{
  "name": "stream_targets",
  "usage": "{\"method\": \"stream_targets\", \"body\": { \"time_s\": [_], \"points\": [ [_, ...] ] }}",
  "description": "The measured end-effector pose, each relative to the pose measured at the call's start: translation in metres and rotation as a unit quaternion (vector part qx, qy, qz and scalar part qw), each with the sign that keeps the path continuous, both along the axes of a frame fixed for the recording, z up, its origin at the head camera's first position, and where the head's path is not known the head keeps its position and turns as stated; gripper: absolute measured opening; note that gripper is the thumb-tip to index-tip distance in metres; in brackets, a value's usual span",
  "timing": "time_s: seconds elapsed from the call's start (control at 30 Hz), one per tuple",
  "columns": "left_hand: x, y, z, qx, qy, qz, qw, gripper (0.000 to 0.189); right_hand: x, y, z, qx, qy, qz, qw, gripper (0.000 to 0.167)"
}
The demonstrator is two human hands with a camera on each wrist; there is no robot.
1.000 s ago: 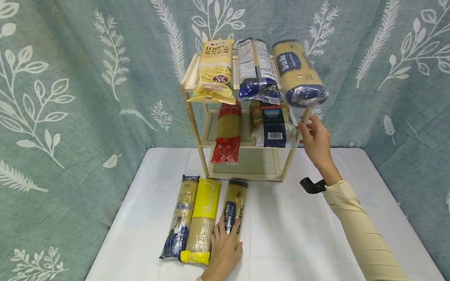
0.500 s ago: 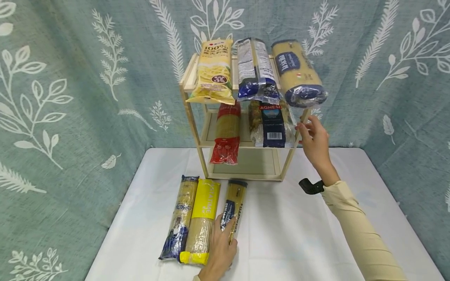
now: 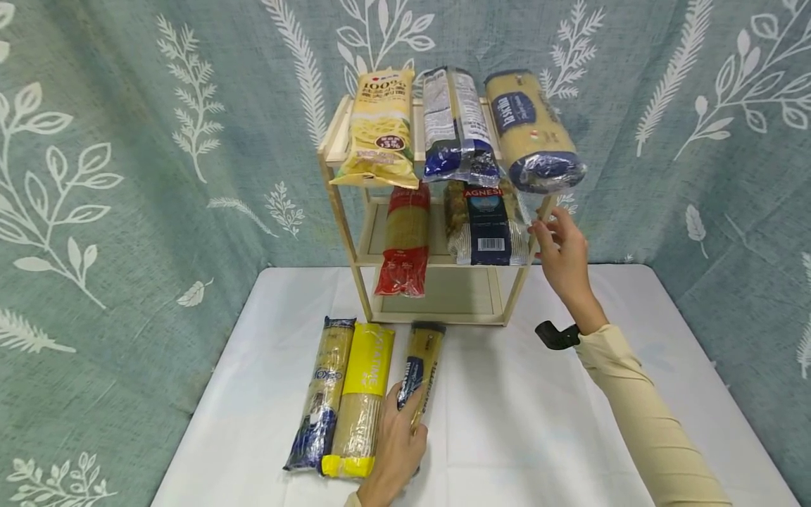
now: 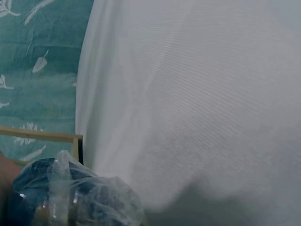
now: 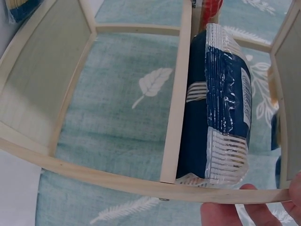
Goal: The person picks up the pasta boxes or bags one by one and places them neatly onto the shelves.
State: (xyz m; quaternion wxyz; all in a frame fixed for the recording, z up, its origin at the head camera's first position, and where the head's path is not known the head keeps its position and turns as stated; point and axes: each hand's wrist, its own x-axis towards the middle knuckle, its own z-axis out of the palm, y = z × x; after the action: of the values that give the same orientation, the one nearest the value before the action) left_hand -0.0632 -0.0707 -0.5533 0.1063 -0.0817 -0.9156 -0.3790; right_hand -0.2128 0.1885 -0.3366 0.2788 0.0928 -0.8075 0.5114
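Note:
My left hand (image 3: pixel 398 443) grips the near part of a spaghetti pack (image 3: pixel 423 355) with a dark blue label, which lies at the front of the white table and points toward the rack. In the left wrist view, the pack's crinkled clear-and-blue end (image 4: pixel 70 197) shows beside the hand. My right hand (image 3: pixel 564 257) holds the front right post of a wooden rack (image 3: pixel 519 292), thumb on one side and fingers on the other. Seen from the right wrist, fingertips (image 5: pixel 221 215) curl round that post, next to a dark blue Agnesi pasta bag (image 5: pixel 221 108) on the middle shelf.
Left of the spaghetti lie a yellow pasta pack (image 3: pixel 364 394) and a blue-ended one (image 3: pixel 324 394). A red pasta pack (image 3: pixel 405 243) overhangs the middle shelf. On top rest a yellow noodle bag (image 3: pixel 380 130), a blue-white pack (image 3: pixel 459 127) and a large blue-ended pack (image 3: pixel 535 130).
My left hand, earlier laid over the spaghetti pack with fingers extended, has curled its fingers and thumb round it and shifted slightly left. My right hand keeps its hold on the post.

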Motion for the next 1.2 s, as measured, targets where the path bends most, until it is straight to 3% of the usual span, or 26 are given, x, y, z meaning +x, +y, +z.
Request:
{"method": "stream_targets", "body": {
  "time_s": [0.53,1.2],
  "points": [
    [-0.026,0.022,0.024,0.072,0.009,-0.027,0.997,0.057,-0.001,0.0,-0.001,-0.002,0.004,0.01,0.9999,0.022],
    [-0.071,0.055,0.036,0.131,0.024,-0.032,0.9907,0.056,-0.002,0.003,-0.003,0.01,0.018,0.008,0.9997,0.024]
  ]
}}
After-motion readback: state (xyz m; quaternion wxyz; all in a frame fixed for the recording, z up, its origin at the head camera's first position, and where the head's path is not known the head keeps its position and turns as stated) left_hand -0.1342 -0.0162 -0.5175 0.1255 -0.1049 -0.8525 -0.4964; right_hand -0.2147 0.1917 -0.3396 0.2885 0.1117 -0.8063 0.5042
